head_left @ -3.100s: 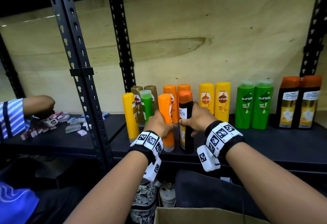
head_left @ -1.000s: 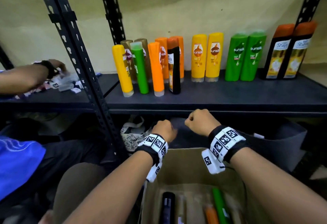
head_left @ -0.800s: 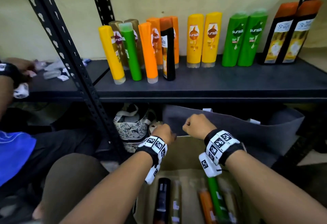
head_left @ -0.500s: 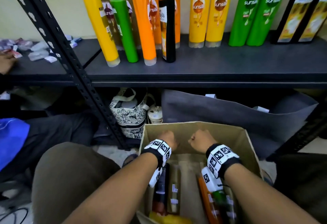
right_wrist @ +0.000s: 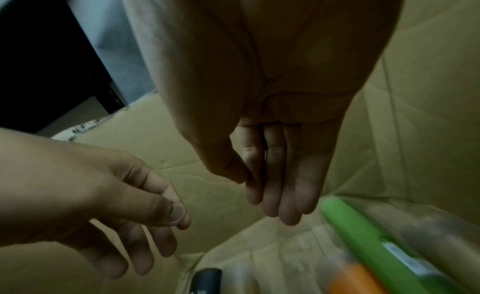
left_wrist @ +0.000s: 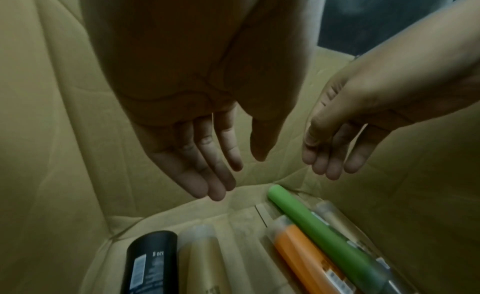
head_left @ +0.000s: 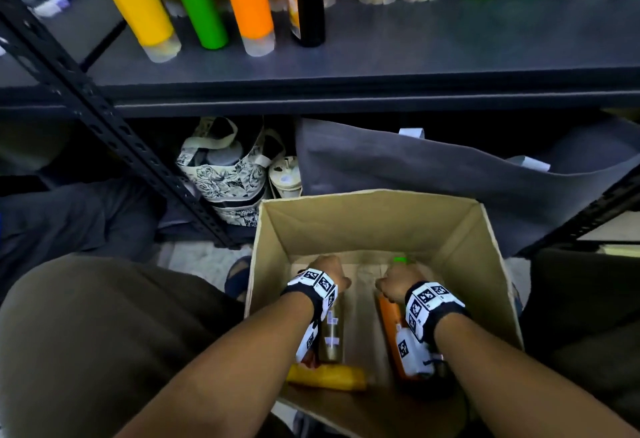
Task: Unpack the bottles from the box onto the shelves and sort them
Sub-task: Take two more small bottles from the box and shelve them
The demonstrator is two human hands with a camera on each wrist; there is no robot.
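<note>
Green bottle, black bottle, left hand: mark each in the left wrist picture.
green bottle [left_wrist: 319, 230], left wrist view, on its upper body.
black bottle [left_wrist: 153, 257], left wrist view, near its end.
left hand [left_wrist: 197, 121], left wrist view, on the palm.

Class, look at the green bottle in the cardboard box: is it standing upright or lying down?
Lying down. The green bottle rests lengthwise on the box floor beside the orange bottle.

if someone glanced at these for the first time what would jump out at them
Two bare hands, the left hand and the right hand, reach open-fingered into a cardboard box on the floor. Beneath them bottles lie flat: a green bottle, an orange bottle and a black bottle. Above, bright bottles stand along the dark shelf.
</note>
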